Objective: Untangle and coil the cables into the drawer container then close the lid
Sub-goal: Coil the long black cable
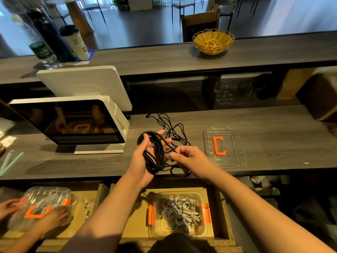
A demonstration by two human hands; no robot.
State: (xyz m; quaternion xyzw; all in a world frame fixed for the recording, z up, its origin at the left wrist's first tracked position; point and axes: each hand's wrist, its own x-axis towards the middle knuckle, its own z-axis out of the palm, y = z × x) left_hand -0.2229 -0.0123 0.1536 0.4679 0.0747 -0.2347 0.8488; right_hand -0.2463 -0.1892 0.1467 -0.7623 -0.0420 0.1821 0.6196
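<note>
Open drawer (171, 189), grey counter (273, 139), left hand (144, 161) holding black cable coil (155, 156)

Black cable (155, 154) coiled around left hand (144, 159), right hand (186, 157) pinching a strand, above open drawer container (177, 229).

Cup (75, 42) print blurred; second person's hands (54, 219) cut off at left edge.

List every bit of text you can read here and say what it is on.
Cup: two lines of dark print, too blurred to read.
Bottle: green label, lettering too blurred to read.
Lid: an orange C-shaped handle, not lettering.
Nothing else bears text.
</note>
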